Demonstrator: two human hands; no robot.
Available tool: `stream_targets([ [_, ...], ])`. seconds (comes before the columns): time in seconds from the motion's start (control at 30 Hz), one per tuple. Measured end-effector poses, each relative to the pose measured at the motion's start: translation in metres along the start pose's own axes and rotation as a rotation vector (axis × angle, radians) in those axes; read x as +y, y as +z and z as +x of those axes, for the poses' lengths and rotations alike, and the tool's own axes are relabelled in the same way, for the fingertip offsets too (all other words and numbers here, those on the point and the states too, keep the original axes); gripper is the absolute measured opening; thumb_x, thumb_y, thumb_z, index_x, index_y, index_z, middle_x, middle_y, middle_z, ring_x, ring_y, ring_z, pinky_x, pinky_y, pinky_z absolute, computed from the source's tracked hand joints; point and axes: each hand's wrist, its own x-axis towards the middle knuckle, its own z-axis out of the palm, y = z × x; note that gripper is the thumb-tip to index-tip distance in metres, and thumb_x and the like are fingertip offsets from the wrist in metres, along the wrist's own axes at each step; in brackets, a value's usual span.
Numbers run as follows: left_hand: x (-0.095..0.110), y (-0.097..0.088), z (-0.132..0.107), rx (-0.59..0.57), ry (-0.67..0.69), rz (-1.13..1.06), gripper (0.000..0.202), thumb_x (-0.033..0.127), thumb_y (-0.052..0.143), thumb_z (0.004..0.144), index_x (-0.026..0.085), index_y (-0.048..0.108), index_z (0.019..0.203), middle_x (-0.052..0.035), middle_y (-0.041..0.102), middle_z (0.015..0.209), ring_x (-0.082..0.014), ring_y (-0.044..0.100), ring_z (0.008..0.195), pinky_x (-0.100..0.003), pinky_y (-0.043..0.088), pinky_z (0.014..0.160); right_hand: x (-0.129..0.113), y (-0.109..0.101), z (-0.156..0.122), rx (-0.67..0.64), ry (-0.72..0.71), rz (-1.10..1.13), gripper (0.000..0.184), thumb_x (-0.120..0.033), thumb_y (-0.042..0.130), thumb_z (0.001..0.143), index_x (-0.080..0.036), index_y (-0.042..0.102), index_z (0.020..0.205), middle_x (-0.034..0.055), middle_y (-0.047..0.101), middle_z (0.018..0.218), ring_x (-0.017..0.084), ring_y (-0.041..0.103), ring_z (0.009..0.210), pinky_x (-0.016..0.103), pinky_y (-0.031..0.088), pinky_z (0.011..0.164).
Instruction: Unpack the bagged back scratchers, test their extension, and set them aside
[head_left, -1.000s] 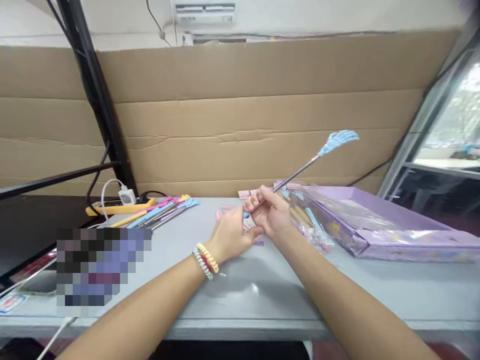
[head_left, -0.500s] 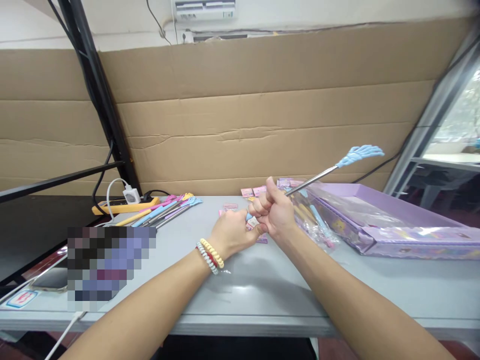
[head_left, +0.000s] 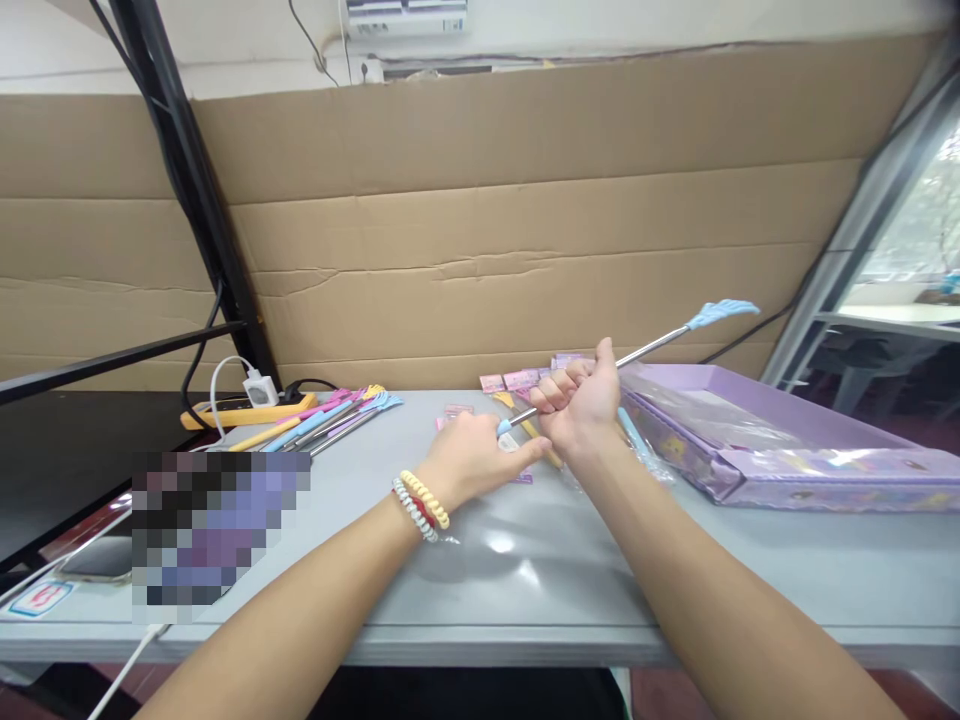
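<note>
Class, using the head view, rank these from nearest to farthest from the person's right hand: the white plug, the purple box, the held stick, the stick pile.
1. Held stick: in the right hand, blue tip up and rightward.
2. Purple box: just right of the hand.
3. Stick pile: across to the left.
4. White plug: farther left, beyond the pile.

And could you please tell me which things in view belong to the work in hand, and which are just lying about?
Work in hand: blue-headed rod, held in left hand and right hand; probably the similar rods, purple box.

Lying about: white plug, yellow power strip.
</note>
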Motion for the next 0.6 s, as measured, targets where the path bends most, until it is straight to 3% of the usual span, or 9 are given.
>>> stream_targets([
  [0.2,-0.005,-0.009,0.006,-0.145,0.062,-0.151,0.058,0.073,0.036,0.07,0.019,0.038,0.048,-0.0001,0.042,0.048,-0.0129,0.041,0.05,-0.026,0.028,0.049,-0.007,-0.007,0.008,-0.008,0.033,0.054,0.058,-0.069,0.031,0.079,-0.021,0.009,0.056,-0.0093,0.013,0.037,0.006,0.012,0.03,0.022,0.014,0.029],
  [0.3,-0.009,-0.02,0.01,-0.368,-0.018,-0.389,0.057,0.07,0.032,0.074,0.019,0.034,0.049,0.0017,0.037,0.047,-0.0102,0.034,0.044,-0.025,0.026,0.045,-0.008,-0.008,0.008,-0.064,0.061,0.066,0.058,-0.069,0.029,0.079,-0.021,0.01,0.055,-0.0089,0.013,0.037,0.006,0.011,0.031,0.022,0.014,0.03],
  [0.47,-0.033,-0.041,0.013,-0.79,-0.308,-0.684,0.042,0.058,0.037,0.075,0.02,0.04,0.057,0.0067,0.023,0.045,-0.0069,0.016,0.037,-0.023,0.012,0.038,-0.018,-0.012,0.009,-0.142,0.05,0.065,0.057,-0.067,0.027,0.081,-0.02,0.012,0.052,-0.0083,0.012,0.037,0.007,0.011,0.031,0.023,0.014,0.03],
  [0.53,-0.05,-0.046,0.013,-0.81,-0.414,-0.667,0.038,0.054,0.042,0.073,0.02,0.042,0.057,0.0072,0.022,0.044,-0.0064,0.014,0.036,-0.023,0.009,0.038,-0.028,-0.017,0.013,-0.129,0.006,0.062,0.057,-0.065,0.024,0.083,-0.02,0.013,0.051,-0.0078,0.012,0.036,0.007,0.012,0.031,0.022,0.014,0.03],
  [0.6,-0.07,-0.047,0.015,-0.663,-0.433,-0.674,0.032,0.047,0.043,0.074,0.019,0.045,0.058,0.0057,0.03,0.045,-0.0067,0.021,0.036,-0.022,0.014,0.037,-0.036,-0.022,0.018,-0.102,-0.06,0.046,0.057,-0.063,0.022,0.085,-0.019,0.014,0.05,-0.0073,0.013,0.035,0.007,0.012,0.03,0.022,0.015,0.031],
])
